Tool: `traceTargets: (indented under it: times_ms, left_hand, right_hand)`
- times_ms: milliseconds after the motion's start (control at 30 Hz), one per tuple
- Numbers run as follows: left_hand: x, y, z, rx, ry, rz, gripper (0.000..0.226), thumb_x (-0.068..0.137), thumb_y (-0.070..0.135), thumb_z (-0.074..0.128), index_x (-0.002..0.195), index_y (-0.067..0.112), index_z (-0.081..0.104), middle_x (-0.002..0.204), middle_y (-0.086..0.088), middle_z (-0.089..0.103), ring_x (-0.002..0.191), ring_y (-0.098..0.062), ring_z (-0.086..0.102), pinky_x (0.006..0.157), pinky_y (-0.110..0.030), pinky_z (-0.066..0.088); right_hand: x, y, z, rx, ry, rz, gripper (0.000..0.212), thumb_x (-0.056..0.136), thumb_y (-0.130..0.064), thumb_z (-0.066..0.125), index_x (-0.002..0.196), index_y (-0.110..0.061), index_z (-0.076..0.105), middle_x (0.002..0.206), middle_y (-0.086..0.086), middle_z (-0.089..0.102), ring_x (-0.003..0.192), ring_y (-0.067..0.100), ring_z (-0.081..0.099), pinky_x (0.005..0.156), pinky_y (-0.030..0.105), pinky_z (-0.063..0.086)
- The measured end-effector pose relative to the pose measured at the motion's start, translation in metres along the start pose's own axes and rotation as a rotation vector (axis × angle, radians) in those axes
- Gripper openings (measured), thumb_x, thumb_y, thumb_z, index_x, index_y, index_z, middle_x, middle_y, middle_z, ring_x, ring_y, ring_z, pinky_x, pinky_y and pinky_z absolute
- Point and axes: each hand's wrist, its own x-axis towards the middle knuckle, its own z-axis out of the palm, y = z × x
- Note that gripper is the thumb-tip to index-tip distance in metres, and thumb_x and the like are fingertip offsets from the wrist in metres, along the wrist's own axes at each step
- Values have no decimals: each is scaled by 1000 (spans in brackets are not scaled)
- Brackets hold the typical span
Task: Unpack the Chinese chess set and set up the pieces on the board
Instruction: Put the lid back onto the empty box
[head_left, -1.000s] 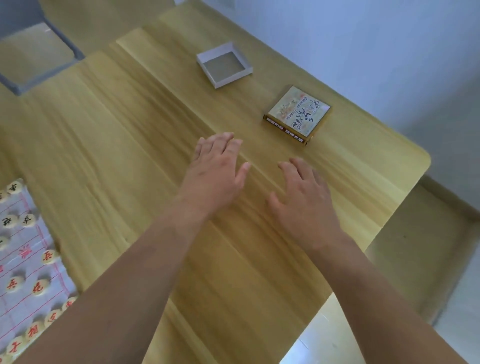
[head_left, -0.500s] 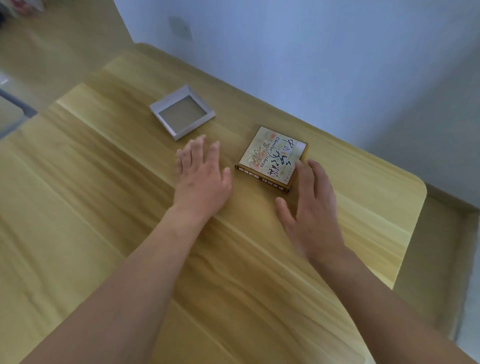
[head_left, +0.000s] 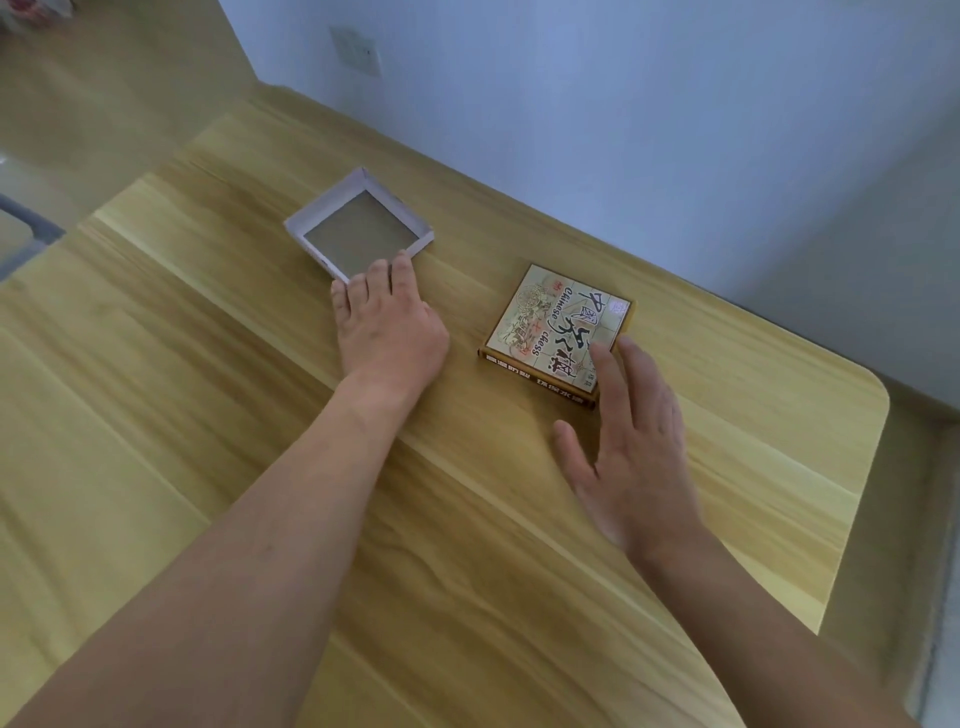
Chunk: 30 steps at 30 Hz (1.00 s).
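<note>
surface: light wood table (head_left: 467, 545) against a pale wall (head_left: 623, 104); socket plate (head_left: 356, 50) at 11 o'clock.
left hand (head_left: 387, 325): flat, fingers straight and together, tips touching the near rim of the tray; nothing gripped.
right hand (head_left: 631, 447): open, fingers spread and relaxed, index tip over the lid's near-right corner; contact not clear, holds nothing.
tray (head_left: 358, 228): open white card box half, inside bare, 12 o'clock of your left hand, well apart from the lid.
lid (head_left: 558, 332): printed Chinese chess box half, flat on the table, 12 o'clock of your right hand.
handling: both look like thin card; likely light, stiff enough, easy to crush. Pinch opposite side walls, don't press the middle.
heading: both near square, no real long axis; corners point 12 o'clock. Lid's print reads upside down to you.
board/pieces: not in view.
</note>
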Motion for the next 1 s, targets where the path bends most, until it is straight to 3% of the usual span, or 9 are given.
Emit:
traceTargets:
  times_ms: [133, 433, 600, 833, 1000]
  left_hand:
    - [0, -2, 0, 54, 88, 35, 52, 94, 11, 34, 146, 11, 35, 141, -12, 46, 127, -34, 41, 112, -46, 27]
    - [-32, 0, -2, -53, 174, 72, 43, 89, 0, 39, 127, 10, 58, 103, -9, 62, 88, -26, 50, 83, -37, 37]
    - [-72, 4, -8, -129, 101, 90, 48, 86, -4, 41, 130, 8, 57, 104, -9, 62, 87, -24, 47, 75, -37, 43]
    - [-130, 33, -7, -118, 32, 170, 56, 81, -7, 44, 134, 8, 55, 95, -5, 59, 80, -19, 42, 72, -31, 38]
    - [-175, 72, -2, -90, -41, 285, 49, 77, 1, 57, 124, 10, 60, 89, -1, 58, 77, -20, 51, 71, -32, 45]
  right_hand:
    - [1, -1, -1, -56, -54, 1, 66, 91, -46, 41, 151, -21, 25, 158, 1, 17, 146, 25, 15, 118, 47, 16]
    - [1, 0, -2, -61, -67, 11, 59, 93, -42, 40, 147, -21, 34, 157, 0, 23, 145, 22, 22, 119, 44, 15]
    - [-6, 4, -8, -29, -84, 34, 55, 93, -39, 41, 145, -21, 36, 157, -2, 23, 144, 20, 26, 119, 45, 16]
    - [-22, 28, -34, 57, -68, 118, 51, 94, -49, 34, 133, -20, 50, 154, -5, 32, 139, 17, 34, 118, 44, 16]
    - [-27, 51, -53, 120, -13, 232, 35, 95, -43, 50, 117, -18, 59, 146, -5, 42, 129, 19, 40, 115, 41, 23]
